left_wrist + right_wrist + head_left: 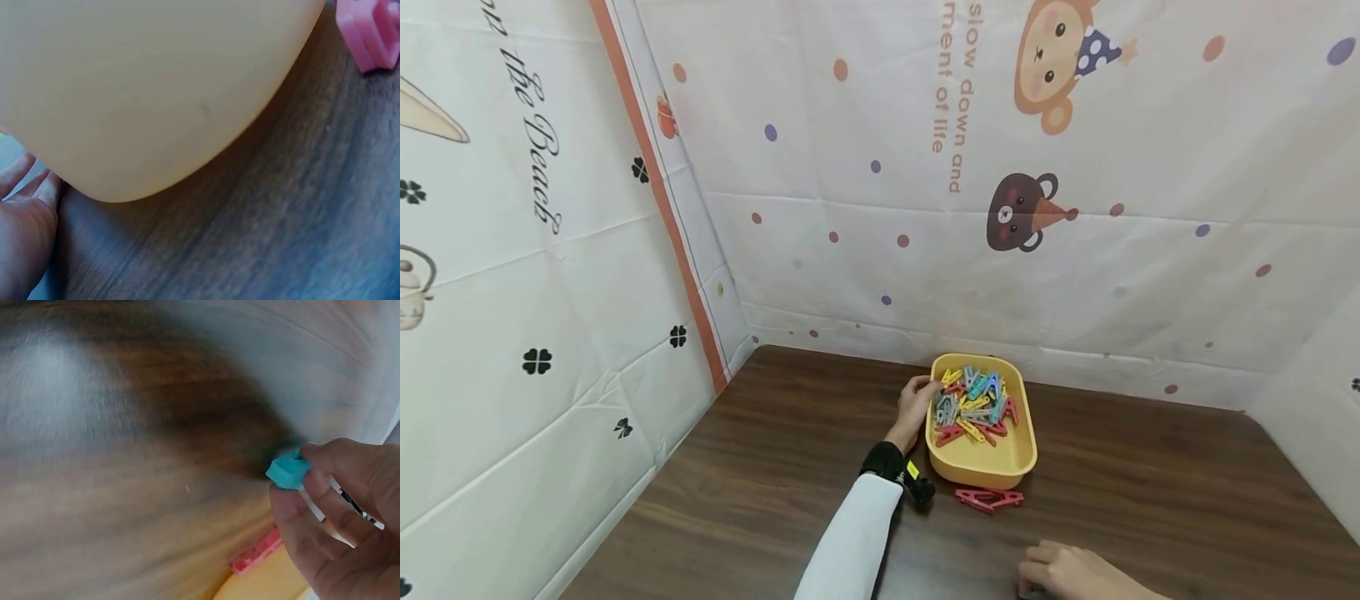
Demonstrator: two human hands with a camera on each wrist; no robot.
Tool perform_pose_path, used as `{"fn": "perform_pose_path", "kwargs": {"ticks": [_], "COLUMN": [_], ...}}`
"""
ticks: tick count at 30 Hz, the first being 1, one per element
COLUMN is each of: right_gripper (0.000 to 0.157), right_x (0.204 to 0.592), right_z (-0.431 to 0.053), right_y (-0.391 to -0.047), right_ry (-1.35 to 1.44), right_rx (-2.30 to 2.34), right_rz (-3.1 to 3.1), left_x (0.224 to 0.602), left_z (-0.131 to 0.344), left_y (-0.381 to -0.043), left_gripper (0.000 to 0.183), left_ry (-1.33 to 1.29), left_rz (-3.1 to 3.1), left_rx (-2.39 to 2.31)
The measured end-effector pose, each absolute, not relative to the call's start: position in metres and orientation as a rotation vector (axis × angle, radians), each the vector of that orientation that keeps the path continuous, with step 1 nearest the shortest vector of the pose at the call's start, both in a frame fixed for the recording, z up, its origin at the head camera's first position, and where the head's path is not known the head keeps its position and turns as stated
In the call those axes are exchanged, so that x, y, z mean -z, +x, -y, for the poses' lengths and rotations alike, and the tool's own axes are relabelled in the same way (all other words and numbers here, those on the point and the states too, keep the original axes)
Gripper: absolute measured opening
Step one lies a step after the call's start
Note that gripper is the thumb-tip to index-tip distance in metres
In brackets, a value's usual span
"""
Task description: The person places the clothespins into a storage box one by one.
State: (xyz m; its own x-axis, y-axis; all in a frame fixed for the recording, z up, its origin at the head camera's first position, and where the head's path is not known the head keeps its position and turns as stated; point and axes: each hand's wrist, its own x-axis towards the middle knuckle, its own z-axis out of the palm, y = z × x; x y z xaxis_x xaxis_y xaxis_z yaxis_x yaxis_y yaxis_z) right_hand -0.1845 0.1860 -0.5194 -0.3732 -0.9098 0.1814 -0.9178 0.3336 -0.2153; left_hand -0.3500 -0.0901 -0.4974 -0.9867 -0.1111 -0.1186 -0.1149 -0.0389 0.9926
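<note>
A yellow plastic basket [1026, 450] stands on the table, with several coloured clothespins [973, 404] heaped inside. My left hand [913, 408] holds the basket's left rim, fingertips at the edge; in the left wrist view the outer wall [156, 100] hides part of this hand [28, 219]. Nearer the front edge, my right hand [1067, 571] pinches a teal clothespin [289, 470] between thumb and fingers. Only the end of that clothespin shows in the right wrist view. A red clothespin [988, 499] lies on the table just in front of the basket.
The dark wood-grain table [790, 467] backs onto a printed cloth [865, 267]. Another cloth wall [587, 400] runs along the left side, and a pale one [1315, 392] stands at the right. The basket sits close to the back cloth.
</note>
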Motion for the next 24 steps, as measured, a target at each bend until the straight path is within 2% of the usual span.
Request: {"fn": "perform_pose_path", "kwargs": {"ticks": [2, 6, 11, 17, 20, 24], "right_gripper": [0.012, 0.035, 0.038, 0.026, 0.019, 0.018], "right_x": [0.489, 0.420, 0.368, 0.341, 0.340, 0.345], "right_z": [-0.182, -0.163, -0.146, -0.128, -0.119, -0.110], "right_y": [-0.180, -0.173, -0.194, -0.259, -0.297, -0.337], "right_ry": [1.695, 1.530, 1.316, 1.072, 0.973, 0.831], "right_rx": [-0.471, -0.468, -0.347, -0.269, -0.331, -0.403], "right_rz": [2.608, 2.573, 2.440, 2.590, 2.724, 2.824], "left_x": [0.496, 0.495, 0.498, 0.499, 0.499, 0.498], "left_z": [0.089, 0.089, 0.092, 0.094, 0.093, 0.089], "left_y": [-0.351, -0.350, -0.345, -0.348, -0.351, -0.350], "left_gripper": [0.043, 0.043, 0.044, 0.044, 0.044, 0.045], "left_ry": [-0.259, -0.253, -0.252, -0.258, -0.257, -0.254], "left_rz": [-2.183, -2.185, -2.159, -2.150, -2.157, -2.152], "left_rx": [-2.248, -2.250, -2.252, -2.285, -2.284, -2.279]}}
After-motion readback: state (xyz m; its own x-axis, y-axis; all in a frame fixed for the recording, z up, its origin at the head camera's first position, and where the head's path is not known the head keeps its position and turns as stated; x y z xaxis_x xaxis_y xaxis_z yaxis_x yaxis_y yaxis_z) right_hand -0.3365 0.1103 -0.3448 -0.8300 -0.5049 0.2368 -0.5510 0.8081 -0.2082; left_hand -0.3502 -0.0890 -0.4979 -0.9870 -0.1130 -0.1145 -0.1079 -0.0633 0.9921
